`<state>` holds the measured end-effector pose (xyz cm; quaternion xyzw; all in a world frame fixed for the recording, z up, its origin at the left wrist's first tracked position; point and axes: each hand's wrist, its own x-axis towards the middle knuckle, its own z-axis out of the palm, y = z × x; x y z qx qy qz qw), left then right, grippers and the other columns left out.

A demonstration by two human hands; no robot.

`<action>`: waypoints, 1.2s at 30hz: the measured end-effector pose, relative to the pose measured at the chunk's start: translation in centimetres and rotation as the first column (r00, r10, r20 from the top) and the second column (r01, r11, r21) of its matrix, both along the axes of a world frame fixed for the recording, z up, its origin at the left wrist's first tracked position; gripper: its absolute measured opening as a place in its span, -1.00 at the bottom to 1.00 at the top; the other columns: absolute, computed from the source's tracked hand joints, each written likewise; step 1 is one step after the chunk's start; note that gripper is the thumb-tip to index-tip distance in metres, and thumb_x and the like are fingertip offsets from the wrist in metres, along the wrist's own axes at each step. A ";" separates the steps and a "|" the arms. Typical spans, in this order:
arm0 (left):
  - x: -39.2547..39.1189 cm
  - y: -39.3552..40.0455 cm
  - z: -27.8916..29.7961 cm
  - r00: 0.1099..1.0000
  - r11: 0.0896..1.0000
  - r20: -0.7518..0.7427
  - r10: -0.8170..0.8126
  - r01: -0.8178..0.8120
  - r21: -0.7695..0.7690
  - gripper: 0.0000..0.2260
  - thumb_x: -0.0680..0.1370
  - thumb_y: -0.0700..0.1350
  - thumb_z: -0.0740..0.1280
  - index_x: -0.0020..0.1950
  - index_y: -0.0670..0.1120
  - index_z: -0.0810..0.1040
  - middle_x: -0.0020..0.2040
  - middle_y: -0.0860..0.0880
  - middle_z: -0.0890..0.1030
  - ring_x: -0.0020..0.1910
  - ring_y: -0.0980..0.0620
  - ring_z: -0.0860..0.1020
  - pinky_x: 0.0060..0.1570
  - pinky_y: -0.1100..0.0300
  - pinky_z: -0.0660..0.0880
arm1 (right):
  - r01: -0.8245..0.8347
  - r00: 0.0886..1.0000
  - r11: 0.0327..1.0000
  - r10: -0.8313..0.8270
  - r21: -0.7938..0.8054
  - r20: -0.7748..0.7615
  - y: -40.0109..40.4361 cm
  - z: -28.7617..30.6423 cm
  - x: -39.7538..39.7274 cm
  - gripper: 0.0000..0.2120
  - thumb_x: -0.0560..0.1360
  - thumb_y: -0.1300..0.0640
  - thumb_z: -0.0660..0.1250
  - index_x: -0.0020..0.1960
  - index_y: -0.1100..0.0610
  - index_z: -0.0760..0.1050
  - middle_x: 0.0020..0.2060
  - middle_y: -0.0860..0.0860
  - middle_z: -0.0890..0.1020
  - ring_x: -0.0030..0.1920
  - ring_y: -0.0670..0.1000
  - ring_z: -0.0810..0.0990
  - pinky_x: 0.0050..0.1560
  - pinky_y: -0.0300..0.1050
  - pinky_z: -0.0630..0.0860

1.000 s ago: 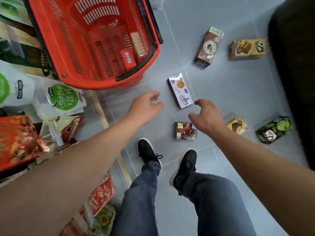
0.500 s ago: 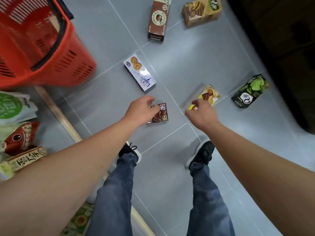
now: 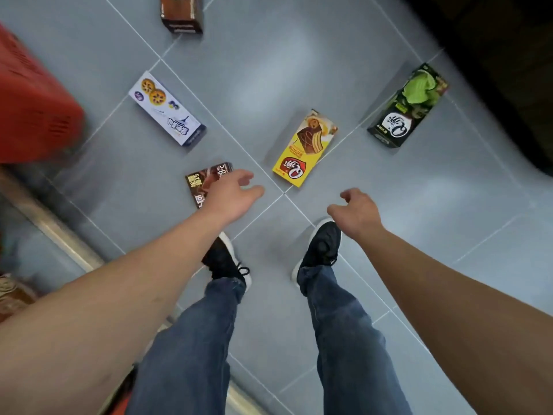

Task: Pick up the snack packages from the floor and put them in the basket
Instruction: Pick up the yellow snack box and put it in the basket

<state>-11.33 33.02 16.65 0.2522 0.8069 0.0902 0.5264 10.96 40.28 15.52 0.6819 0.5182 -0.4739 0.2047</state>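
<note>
Left hand [image 3: 230, 196] spread, empty, over the small brown package [image 3: 206, 182]; contact undeterminable. Right hand [image 3: 356, 214] loosely curled, empty. Grey tiled floor [image 3: 269, 70]; red basket [image 3: 33, 115] at left.

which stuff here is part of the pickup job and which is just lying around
Job: dark chocolate box, white cookie box, yellow cake box, green box, brown box, red basket, left hand, right hand.

Lying about: packets at the left edge.

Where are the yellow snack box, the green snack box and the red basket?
yellow snack box [image 3: 303, 149]: head view, middle of top face.
green snack box [image 3: 407, 107]: head view, middle of top face.
red basket [image 3: 33, 115]: head view, outer side wall.
</note>
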 end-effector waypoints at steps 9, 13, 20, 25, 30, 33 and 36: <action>1.4 4.2 -12.3 0.999 0.998 -0.013 -0.053 0.053 -0.028 -0.54 0.52 0.02 0.40 0.40 -0.07 0.49 0.33 -0.02 0.55 0.33 0.03 0.49 0.35 0.15 0.37 | 0.105 0.993 0.994 -0.107 -0.036 -0.060 2.4 -12.8 -0.8 -0.49 0.51 0.07 0.34 0.43 0.12 0.37 0.37 0.07 0.45 0.33 0.08 0.45 0.09 -0.20 0.30; 1.1 5.9 -18.7 0.996 0.995 -0.021 -0.084 0.083 -0.057 -0.52 0.52 0.05 0.40 0.41 -0.06 0.48 0.34 -0.03 0.55 0.33 0.01 0.50 0.32 0.15 0.39 | 0.141 0.988 0.989 -0.143 -0.034 -0.065 3.2 -18.8 -1.9 -0.48 0.51 0.05 0.34 0.43 0.13 0.36 0.37 0.06 0.45 0.34 0.08 0.44 0.18 -0.14 0.37; 0.8 7.4 -27.3 0.998 0.996 0.006 -0.061 0.061 -0.057 -0.48 0.53 0.04 0.38 0.46 -0.06 0.40 0.38 -0.05 0.50 0.35 0.00 0.47 0.31 0.13 0.40 | 0.281 0.956 0.958 -0.284 -0.050 -0.076 3.6 -26.9 -4.0 -0.36 0.51 -0.05 0.36 0.50 0.12 0.26 0.38 0.07 0.45 0.34 0.08 0.45 0.26 -0.02 0.43; 0.8 7.9 -31.8 0.993 0.994 0.060 -0.097 0.100 -0.042 -0.54 0.54 0.02 0.37 0.42 -0.04 0.45 0.33 -0.05 0.56 0.27 -0.03 0.54 0.30 0.03 0.45 | 0.447 0.888 0.893 -0.449 -0.047 -0.097 3.9 -31.2 -5.0 -0.49 0.51 -0.08 0.34 0.40 0.08 0.41 0.22 0.01 0.57 0.22 0.07 0.54 0.22 0.02 0.51; 1.0 7.1 -32.5 0.974 0.987 0.172 -0.148 0.157 -0.039 -0.72 0.55 -0.09 0.36 0.26 0.01 0.58 0.13 -0.01 0.68 0.09 -0.03 0.63 0.18 0.04 0.54 | 0.641 0.738 0.763 -0.642 -0.081 -0.208 3.6 -31.4 -5.8 -0.78 0.53 0.07 0.35 0.16 0.06 0.57 -0.05 -0.05 0.67 -0.09 -0.07 0.66 -0.21 -0.23 0.57; 1.1 6.2 -30.2 0.980 1.000 0.197 -0.024 0.023 0.010 -0.73 0.55 -0.04 0.37 0.25 0.02 0.58 0.06 0.06 0.65 0.04 0.05 0.61 0.02 0.30 0.51 | 0.712 0.657 0.693 -0.715 -0.114 -0.238 4.0 -29.2 -6.0 -0.78 0.50 0.09 0.39 0.13 0.09 0.56 -0.04 -0.01 0.69 -0.09 -0.01 0.69 -0.08 -0.07 0.66; 1.0 5.1 -26.0 0.951 0.993 0.287 0.116 -0.120 -0.003 -0.60 0.49 0.10 0.39 0.32 0.08 0.52 0.14 0.09 0.64 0.13 0.03 0.61 0.16 0.03 0.56 | 0.744 0.597 0.643 -0.762 -0.180 -0.251 4.2 -25.2 -5.8 -0.64 0.50 0.11 0.42 0.24 0.20 0.49 0.06 0.11 0.67 0.00 0.11 0.70 0.06 0.12 0.64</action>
